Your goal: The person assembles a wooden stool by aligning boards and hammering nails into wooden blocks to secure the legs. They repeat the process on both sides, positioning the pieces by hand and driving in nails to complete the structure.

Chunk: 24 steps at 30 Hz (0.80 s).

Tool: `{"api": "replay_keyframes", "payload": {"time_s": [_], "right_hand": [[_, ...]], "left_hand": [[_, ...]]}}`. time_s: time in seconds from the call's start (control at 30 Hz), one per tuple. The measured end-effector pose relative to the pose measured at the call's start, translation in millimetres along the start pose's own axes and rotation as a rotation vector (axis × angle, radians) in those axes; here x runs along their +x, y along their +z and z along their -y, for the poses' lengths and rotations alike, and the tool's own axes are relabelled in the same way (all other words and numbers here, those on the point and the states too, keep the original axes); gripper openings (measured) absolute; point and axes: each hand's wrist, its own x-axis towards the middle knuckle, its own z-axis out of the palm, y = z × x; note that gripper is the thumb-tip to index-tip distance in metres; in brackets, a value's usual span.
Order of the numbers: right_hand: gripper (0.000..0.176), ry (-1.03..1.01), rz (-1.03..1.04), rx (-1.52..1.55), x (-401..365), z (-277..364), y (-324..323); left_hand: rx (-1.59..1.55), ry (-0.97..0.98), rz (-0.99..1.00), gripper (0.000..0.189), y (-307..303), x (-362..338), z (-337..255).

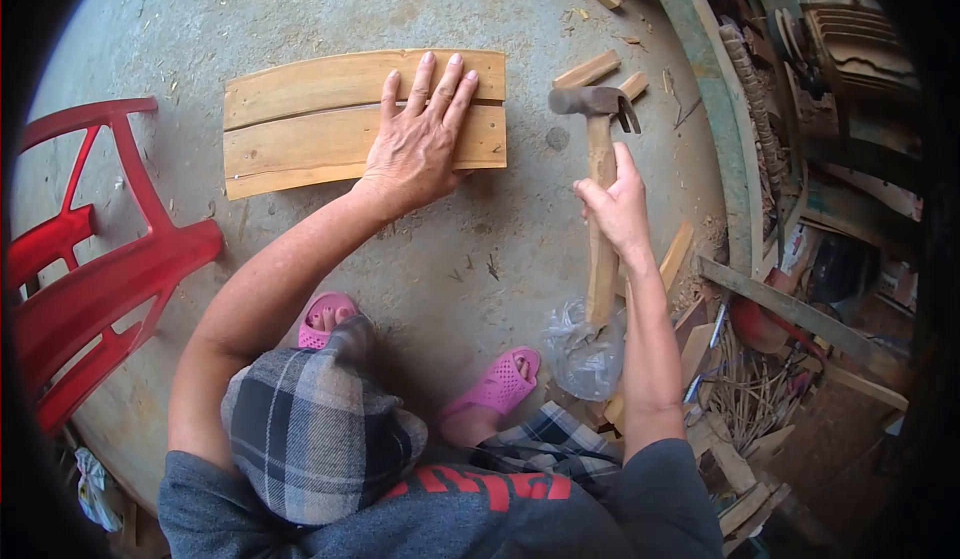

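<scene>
Two pale curved wooden boards [340, 119], smooth and matt, on a rough grey concrete floor [470, 259]. The claw hammer [600, 159] has a dull dark metal head and a worn wooden handle. Nearby are a glossy red plastic chair [110, 269] and a crinkled clear plastic bag [585, 354].

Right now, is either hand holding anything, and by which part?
The right hand grips the hammer by its wooden handle, a little below the head. The left hand holds nothing; it lies flat on the wooden boards.
</scene>
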Motion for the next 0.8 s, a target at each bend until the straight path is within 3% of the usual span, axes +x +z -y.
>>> {"api": "replay_keyframes", "payload": {"time_s": [0.07,0.2,0.27,0.33,0.37,0.4,0.53,0.6,0.67,0.73,0.8], "right_hand": [[0.039,-0.322,-0.040,-0.571,3.3,-5.1,-8.9],[0.039,-0.419,-0.097,-0.436,18.7,4.7,-13.5],[0.037,-0.337,-0.122,-0.438,24.0,3.9,-9.5],[0.036,-0.386,0.009,-0.498,22.9,-6.1,1.3],[0.037,-0.391,0.142,-0.687,19.2,-13.2,4.4],[0.037,-0.390,0.139,-0.682,17.4,-13.4,3.6],[0.051,-0.304,0.129,-0.454,24.8,-7.7,-2.8],[0.055,-0.244,-0.022,-0.157,32.0,-5.0,-7.9],[0.051,-0.295,-0.094,-0.284,31.3,-20.5,-3.6],[0.048,-0.397,0.153,-0.706,18.8,-38.1,1.4],[0.043,-0.404,0.130,-0.689,15.3,-35.2,-8.2]], "left_hand": [[0.006,-0.003,0.003,0.106,-0.6,0.5,-0.4],[-0.022,-0.013,0.000,0.107,0.1,0.4,-1.7],[0.002,-0.024,-0.002,0.107,1.0,1.0,-2.0],[0.002,-0.028,-0.007,0.107,0.5,1.1,-2.6],[-0.006,-0.027,-0.008,0.108,-0.1,0.7,-3.1],[-0.017,-0.024,-0.007,0.108,-1.1,1.0,-3.8],[-0.007,-0.029,0.008,0.108,2.0,-0.4,-1.5],[0.010,-0.017,-0.013,0.108,2.4,1.2,-1.1],[0.046,-0.053,0.040,0.110,-3.0,2.0,-5.6],[-0.012,-0.032,-0.002,0.111,-1.1,-0.5,-5.4],[-0.014,-0.041,0.034,0.112,-2.3,2.7,-2.8]]}}
